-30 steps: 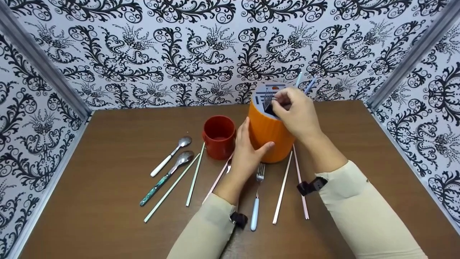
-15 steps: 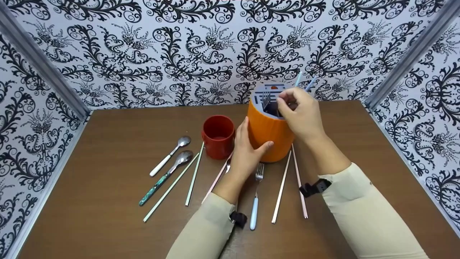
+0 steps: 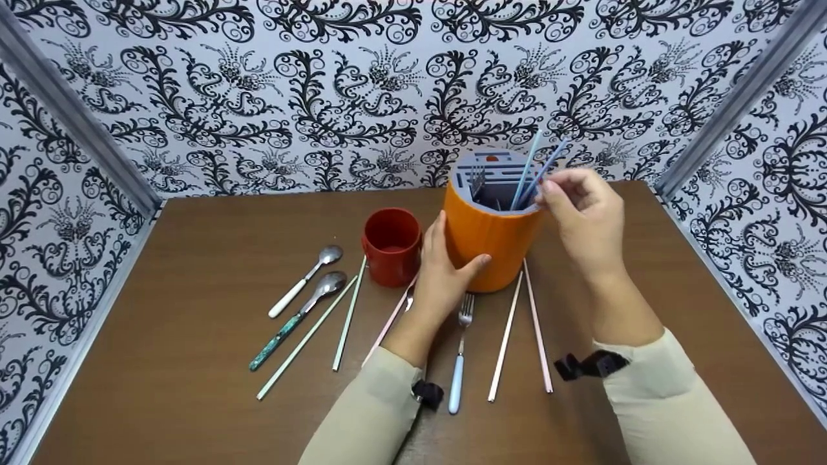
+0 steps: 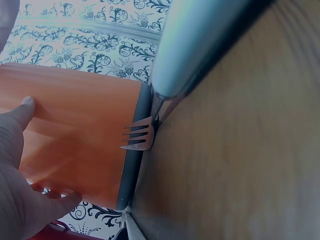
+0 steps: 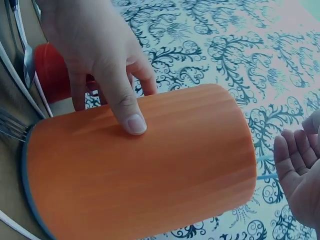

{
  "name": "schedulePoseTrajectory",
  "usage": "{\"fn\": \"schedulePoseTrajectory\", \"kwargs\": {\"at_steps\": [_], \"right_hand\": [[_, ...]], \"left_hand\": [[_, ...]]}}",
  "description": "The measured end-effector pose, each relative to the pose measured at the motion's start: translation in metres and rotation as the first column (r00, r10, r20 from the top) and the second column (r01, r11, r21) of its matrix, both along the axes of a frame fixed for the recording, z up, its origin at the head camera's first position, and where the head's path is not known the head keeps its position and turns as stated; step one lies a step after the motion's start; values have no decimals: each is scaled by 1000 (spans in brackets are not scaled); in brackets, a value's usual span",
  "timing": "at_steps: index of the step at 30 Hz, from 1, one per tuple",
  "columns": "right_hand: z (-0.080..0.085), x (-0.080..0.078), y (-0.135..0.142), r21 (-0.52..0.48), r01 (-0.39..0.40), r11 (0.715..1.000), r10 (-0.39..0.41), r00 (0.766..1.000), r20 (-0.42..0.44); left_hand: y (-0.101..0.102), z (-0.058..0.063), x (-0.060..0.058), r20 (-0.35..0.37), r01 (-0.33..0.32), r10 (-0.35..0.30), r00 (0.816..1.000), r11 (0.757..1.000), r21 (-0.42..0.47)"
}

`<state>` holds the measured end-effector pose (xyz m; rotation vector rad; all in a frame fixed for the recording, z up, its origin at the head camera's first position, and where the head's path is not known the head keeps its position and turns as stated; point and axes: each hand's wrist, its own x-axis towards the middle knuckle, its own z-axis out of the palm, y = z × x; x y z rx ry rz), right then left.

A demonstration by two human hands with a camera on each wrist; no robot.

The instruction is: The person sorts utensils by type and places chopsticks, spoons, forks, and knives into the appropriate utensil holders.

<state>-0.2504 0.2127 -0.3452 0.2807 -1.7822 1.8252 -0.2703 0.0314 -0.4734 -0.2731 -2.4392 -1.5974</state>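
Observation:
My left hand (image 3: 442, 278) grips the side of an orange cutlery holder (image 3: 494, 248), thumb in front and fingers round its left side. In the holder's grey slotted top (image 3: 497, 171) a fork (image 3: 477, 181) stands tines up. Two blue chopsticks (image 3: 528, 169) lean out of its right part. My right hand (image 3: 588, 226) is beside the right rim, fingers loosely bent. Nothing shows in that right hand (image 5: 300, 175) in the right wrist view. A fork with a pale blue handle (image 3: 457, 381) lies before the holder, its tines (image 4: 140, 135) near the base.
Left of the holder stands a red mug (image 3: 392, 248). A white-handled spoon (image 3: 303, 284), a green-handled spoon (image 3: 297, 323) and green chopsticks (image 3: 349, 316) lie on the left. Pink chopsticks (image 3: 539, 329) lie on the right. Patterned walls (image 3: 387, 97) enclose the brown table (image 3: 194, 258).
My right hand has moved right and away from the holder's top, uncovering the blue chopsticks and more of the slots. The left hand stays on the holder.

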Motion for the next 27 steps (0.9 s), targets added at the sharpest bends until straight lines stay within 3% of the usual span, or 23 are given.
{"fn": "schedulePoseTrajectory", "kwargs": {"at_steps": [6, 14, 18, 22, 27], "right_hand": [[-25, 15, 10, -79, 2, 997, 0, 1000, 27], [-60, 30, 20, -96, 47, 994, -28, 982, 189], [-71, 31, 25, -44, 49, 998, -35, 962, 271], [-76, 29, 30, 72, 8, 997, -31, 944, 329], [-82, 25, 38, 247, -75, 966, -34, 912, 409]], "left_hand": [[0, 1, 1, 18, 3, -3, 1000, 1000, -5], [0, 0, -1, 34, 11, -11, 999, 1000, -7], [1, 0, -1, 44, 15, -15, 999, 1000, -6], [0, 1, -2, 51, 12, -11, 999, 1000, -8], [-1, -1, -1, 71, 9, -9, 997, 1000, -11]]}}
